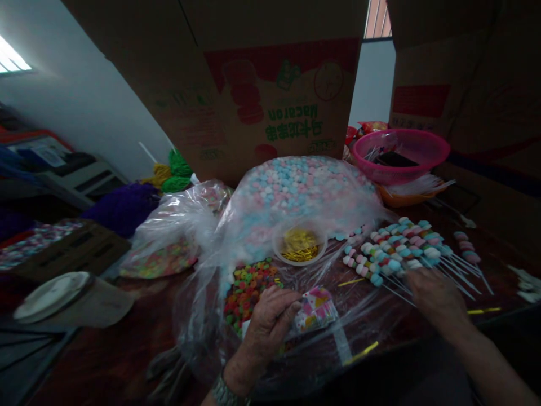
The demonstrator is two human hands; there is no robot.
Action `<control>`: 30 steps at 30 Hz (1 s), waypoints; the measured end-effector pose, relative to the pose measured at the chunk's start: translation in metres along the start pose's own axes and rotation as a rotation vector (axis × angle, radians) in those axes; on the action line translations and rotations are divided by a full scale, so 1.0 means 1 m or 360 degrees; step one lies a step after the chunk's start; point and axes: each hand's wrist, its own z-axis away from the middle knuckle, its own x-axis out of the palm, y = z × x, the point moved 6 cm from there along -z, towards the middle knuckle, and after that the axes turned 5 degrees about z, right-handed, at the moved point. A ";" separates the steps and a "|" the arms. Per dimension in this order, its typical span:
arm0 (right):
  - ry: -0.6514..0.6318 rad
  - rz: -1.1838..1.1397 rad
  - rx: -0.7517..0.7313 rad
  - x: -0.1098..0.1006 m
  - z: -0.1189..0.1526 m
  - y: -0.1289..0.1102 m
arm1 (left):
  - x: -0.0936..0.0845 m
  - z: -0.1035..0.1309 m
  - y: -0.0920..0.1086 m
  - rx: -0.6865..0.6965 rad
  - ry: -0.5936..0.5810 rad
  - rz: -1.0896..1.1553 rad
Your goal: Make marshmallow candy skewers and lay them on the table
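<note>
My left hand [274, 316], with a metal watch on its wrist, pinches the edge of a small printed plastic bag [318, 309] in pink, yellow and white. Under and beside it lie small red, orange and green ring-shaped pieces [247, 287] in clear plastic. On the right, my right hand [437, 301] reaches to the near end of a pile of marshmallow skewers [393, 245] with white sticks. Motion blurs its fingers, so whether they grip a skewer does not show. A round clear tub [301, 248] of gold twist ties stands between the hands.
A large clear bag of pink, blue and white marshmallows [313, 180] lies behind the tub, before a cardboard box [253, 113]. A pink basin [422, 152] sits back right. A lidded plastic container [76, 301] lies left. Loose gold ties [361, 353] lie near the table edge.
</note>
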 end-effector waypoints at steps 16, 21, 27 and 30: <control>0.0437 -0.0388 -0.1065 -0.075 0.030 -0.069 | -0.004 0.006 -0.002 -0.0316 -0.0157 0.0189; 0.0358 -0.0375 -0.1049 -0.070 0.035 -0.057 | 0.004 0.010 -0.008 -0.0689 -0.0322 0.0647; 0.0342 -0.0458 -0.1052 -0.071 0.041 -0.051 | 0.016 0.015 -0.013 -0.0918 -0.0404 0.0963; 0.0364 -0.0445 -0.1022 -0.075 0.042 -0.052 | 0.018 0.016 -0.013 -0.0903 -0.0431 0.0919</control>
